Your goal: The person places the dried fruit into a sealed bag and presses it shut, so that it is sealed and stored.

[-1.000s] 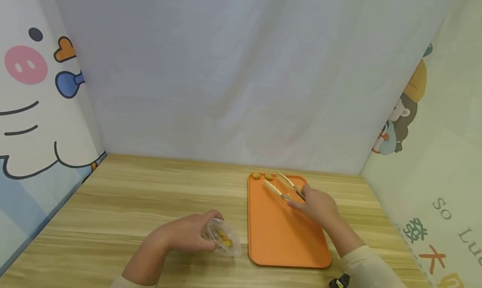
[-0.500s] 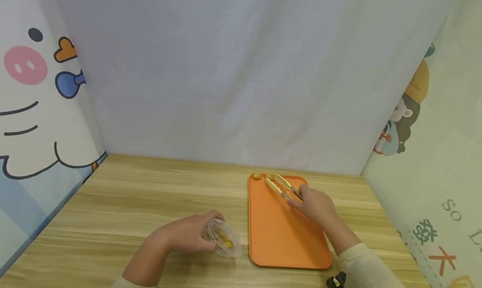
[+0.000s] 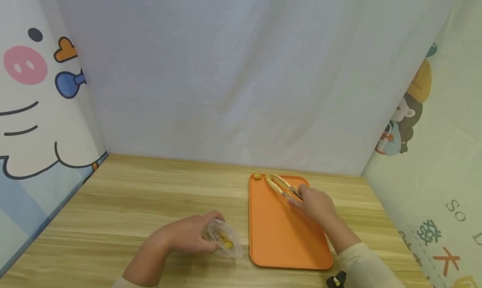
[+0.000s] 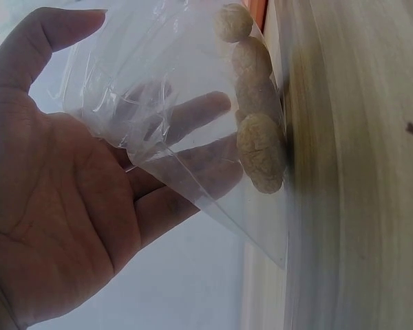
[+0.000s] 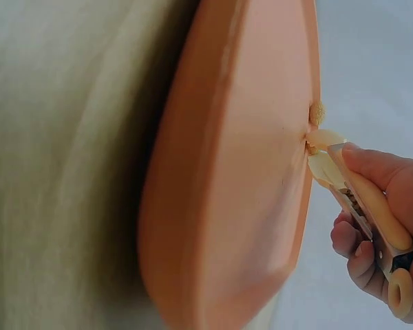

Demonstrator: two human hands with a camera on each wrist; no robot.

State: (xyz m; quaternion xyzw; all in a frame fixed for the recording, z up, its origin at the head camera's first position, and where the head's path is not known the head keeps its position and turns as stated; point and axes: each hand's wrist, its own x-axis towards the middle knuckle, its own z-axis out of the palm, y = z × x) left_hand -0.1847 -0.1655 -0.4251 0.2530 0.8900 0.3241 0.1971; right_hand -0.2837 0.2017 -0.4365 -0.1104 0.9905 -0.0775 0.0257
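Observation:
My left hand (image 3: 188, 233) holds a clear plastic bag (image 3: 236, 248) tilted with its mouth toward the tray. Several wrinkled tan oval pieces (image 4: 260, 151) lie along the bag's lower side in the left wrist view. My right hand (image 3: 319, 205) grips metal tongs with cream-coloured tips (image 3: 274, 186) over the far end of the orange tray (image 3: 288, 237). One oval piece (image 3: 269, 177) sits at the tongs' tips, partly hidden by them. Another piece (image 3: 257, 176) rests in the tray's far left corner.
The tray lies on a wood-grain table (image 3: 158, 183). A small black object (image 3: 336, 279) is near the tray's front right corner, beside the right sleeve. A pale curtain (image 3: 226, 91) stands behind the table, with printed cloths (image 3: 34, 112) at the sides.
The tongs have come left and narrowed onto the right-hand piece at the tray's far edge. The left hand and the bag have stayed in place.

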